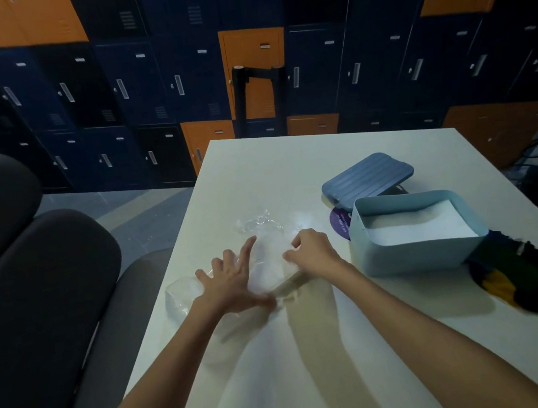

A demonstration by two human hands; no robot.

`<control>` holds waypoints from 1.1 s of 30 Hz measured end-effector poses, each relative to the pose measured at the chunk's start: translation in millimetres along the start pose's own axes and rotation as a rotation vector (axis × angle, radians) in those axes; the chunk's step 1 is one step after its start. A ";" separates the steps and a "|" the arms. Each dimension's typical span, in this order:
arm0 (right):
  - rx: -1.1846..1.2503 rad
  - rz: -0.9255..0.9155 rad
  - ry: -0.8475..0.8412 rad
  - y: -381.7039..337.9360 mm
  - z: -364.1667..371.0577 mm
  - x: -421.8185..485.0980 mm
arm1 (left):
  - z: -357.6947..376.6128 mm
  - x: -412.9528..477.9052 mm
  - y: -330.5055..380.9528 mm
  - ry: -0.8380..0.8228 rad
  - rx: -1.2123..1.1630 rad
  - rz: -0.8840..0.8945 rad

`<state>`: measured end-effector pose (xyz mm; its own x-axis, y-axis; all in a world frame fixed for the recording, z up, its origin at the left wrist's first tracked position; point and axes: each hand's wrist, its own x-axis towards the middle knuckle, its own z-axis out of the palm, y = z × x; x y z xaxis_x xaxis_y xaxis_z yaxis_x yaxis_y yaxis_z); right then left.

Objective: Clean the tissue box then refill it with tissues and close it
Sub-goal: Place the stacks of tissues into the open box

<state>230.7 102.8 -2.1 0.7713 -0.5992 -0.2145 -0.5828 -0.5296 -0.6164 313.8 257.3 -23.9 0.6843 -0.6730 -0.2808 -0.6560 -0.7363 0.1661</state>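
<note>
A pale blue tissue box stands open at right of centre on a white table, white tissues lying inside; its ribbed lid rests just behind it. Beneath them a purple sticker carries writing too small to read. At centre, the left hand presses splayed fingers on crumpled clear plastic wrap while the right hand pinches it. A dark multicoloured duster lies at lower right.

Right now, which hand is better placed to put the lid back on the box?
Right. The right hand lies nearest the box, and the lid sits just behind it on that side. The left hand is spread on the wrapper, farther off.
</note>
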 end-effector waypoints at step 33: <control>0.393 0.341 -0.013 22.3 -18.6 20.3 | 2.8 -1.6 -8.1 0.020 -0.017 0.041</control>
<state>228.6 67.7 -6.1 0.5592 -0.6897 -0.4601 -0.6629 -0.0387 -0.7477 317.2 264.6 -27.5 0.6629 -0.7040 -0.2547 -0.6784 -0.7088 0.1934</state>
